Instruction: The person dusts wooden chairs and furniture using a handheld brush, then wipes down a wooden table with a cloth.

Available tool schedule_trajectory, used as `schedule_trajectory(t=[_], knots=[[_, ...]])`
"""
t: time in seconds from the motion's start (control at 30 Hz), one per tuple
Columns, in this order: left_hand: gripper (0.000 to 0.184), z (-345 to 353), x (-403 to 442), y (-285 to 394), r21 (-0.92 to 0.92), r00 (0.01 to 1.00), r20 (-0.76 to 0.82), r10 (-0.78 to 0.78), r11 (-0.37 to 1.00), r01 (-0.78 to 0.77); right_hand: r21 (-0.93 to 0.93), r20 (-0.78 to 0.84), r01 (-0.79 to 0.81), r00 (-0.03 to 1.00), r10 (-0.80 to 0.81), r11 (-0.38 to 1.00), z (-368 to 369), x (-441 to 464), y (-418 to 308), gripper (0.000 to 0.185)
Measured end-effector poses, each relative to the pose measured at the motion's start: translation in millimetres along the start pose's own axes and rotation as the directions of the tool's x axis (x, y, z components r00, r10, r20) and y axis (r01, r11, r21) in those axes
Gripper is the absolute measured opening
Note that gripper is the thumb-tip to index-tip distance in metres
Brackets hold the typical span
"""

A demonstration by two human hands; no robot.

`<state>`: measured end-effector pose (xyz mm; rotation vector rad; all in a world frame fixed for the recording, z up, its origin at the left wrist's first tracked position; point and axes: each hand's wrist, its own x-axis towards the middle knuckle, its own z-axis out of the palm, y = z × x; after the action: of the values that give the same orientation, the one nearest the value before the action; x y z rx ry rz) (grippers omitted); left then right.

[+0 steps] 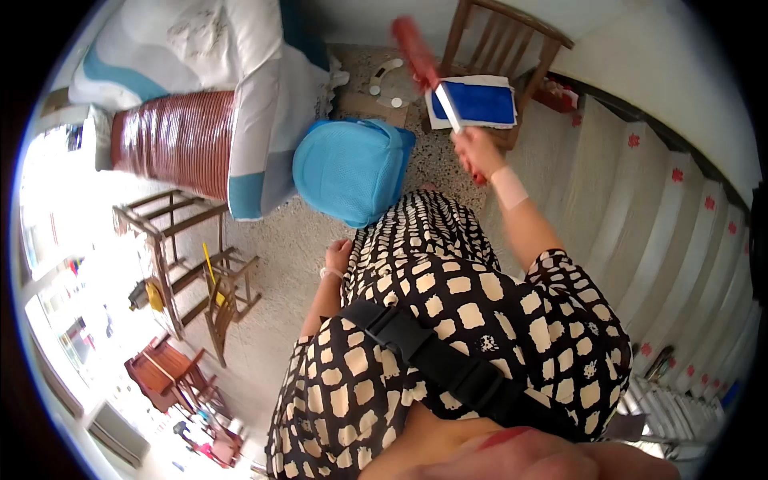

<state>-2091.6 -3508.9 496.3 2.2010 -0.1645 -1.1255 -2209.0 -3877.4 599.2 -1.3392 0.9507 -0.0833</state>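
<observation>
My right hand (475, 154) is wrapped round the handle of a duster (418, 54) with a long red head, slightly blurred, and a silver shaft. A red end of the handle sticks out below my fist. The duster reaches up and left, its shaft passing in front of a wooden chair (512, 40) that carries a blue-covered flat item (478, 104) with white edges. By my left side, against the patterned dress (432, 280), hangs my left hand (339, 254). Its fingers look curled, and nothing shows in them. A light blue backpack (344, 170) sits ahead of that hand.
Stairs (640, 192) with red floral marks run along the right. On the left stand a large wrapped bundle (264, 112), a reddish-brown ribbed roll (172, 144) and wooden stool frames (172, 232). Several small pale items lie on cardboard (368, 104) beyond the backpack.
</observation>
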Motion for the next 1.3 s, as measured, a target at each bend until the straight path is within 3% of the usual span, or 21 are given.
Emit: schedule_trajectory(t=[0.07,0.13,0.2,0.23,0.27,0.33,0.37,0.4,0.47,0.53,0.57,0.67,0.73,0.87,0.97,1.07,1.2,1.27,1.3], knots=[[0.029,9,7,-21,-0.061,0.998,-0.061,-0.026,0.998,0.022,-0.154,-0.170,0.051,0.982,-0.077,0.987,-10,26,-31,0.022],[0.031,9,-3,-13,-0.069,0.994,-0.065,-0.090,0.994,0.085,-0.158,-0.271,0.252,0.919,-0.287,0.955,-27,72,-26,0.025],[0.029,14,-8,-20,-0.220,0.981,-0.051,-0.187,0.960,0.171,-0.329,-0.411,0.167,0.861,-0.300,0.929,-25,79,-46,0.026],[0.029,17,-13,-22,-0.278,0.973,-0.053,-0.223,0.939,0.200,-0.643,-0.397,0.276,0.678,-0.619,0.715,-41,112,-16,0.026],[0.030,18,-19,-25,-0.334,0.965,-0.050,-0.259,0.914,0.229,-0.872,-0.257,0.281,0.433,-0.864,0.400,-58,148,28,0.026],[0.030,23,-29,-35,-0.389,0.946,-0.050,-0.321,0.879,0.277,-0.892,-0.214,0.183,0.633,-0.744,0.413,-69,169,76,0.027],[0.029,23,-37,-34,-0.389,0.934,-0.062,-0.351,0.870,0.301,-0.669,-0.252,0.051,0.923,-0.290,0.741,-58,156,64,0.027],[0.029,23,-44,-33,-0.389,0.922,-0.073,-0.379,0.862,0.324,-0.415,-0.098,-0.251,0.968,0.232,0.875,-42,135,49,0.028],[0.028,22,-57,-39,-0.346,0.911,-0.077,-0.406,0.867,0.357,-0.325,-0.059,-0.397,0.915,0.400,0.858,-5,104,56,0.023],[0.030,21,-63,-48,-0.262,0.919,-0.089,-0.383,0.899,0.350,-0.080,-0.085,-0.255,0.965,0.248,0.964,26,78,83,0.019],[0.030,30,-59,-75,-0.324,0.918,-0.117,-0.379,0.888,0.326,0.013,-0.033,-0.231,0.972,0.231,0.973,42,63,79,0.018],[0.030,22,-50,-92,-0.301,0.906,-0.047,-0.422,0.870,0.390,0.215,0.099,-0.215,0.975,0.198,0.953,82,24,48,0.018],[0.031,8,-51,-67,-0.289,0.926,-0.087,-0.367,0.899,0.329,0.321,0.152,-0.196,0.976,0.154,0.927,100,11,29,0.017],[0.031,-18,-34,-74,-0.414,0.974,-0.039,-0.222,0.891,0.187,0.438,0.042,0.032,0.997,-0.057,0.899,137,15,5,0.018],[0.029,-41,-36,-80,-0.444,0.990,-0.074,-0.123,0.893,0.078,0.610,-0.033,0.115,0.992,-0.120,0.784,171,29,-8,0.019],[0.028,-57,-44,-111,-0.499,0.985,-0.095,-0.146,0.863,0.080,0.712,0.019,0.045,0.996,-0.084,0.701,211,46,4,0.017],[0.024,-68,-68,-205,-0.622,0.918,-0.119,-0.379,0.749,0.228,0.513,0.236,-0.296,0.951,0.199,0.806,300,18,58,0.015],[0.022,-69,-86,-262,-0.636,0.864,-0.077,-0.498,0.692,0.342,0.293,0.531,-0.557,0.771,0.352,0.777,332,-9,77,0.013],[0.021,-62,-96,-322,-0.586,0.961,-0.109,-0.253,0.797,0.143,0.277,0.576,-0.649,0.702,0.419,0.708,350,-26,85,0.014]])
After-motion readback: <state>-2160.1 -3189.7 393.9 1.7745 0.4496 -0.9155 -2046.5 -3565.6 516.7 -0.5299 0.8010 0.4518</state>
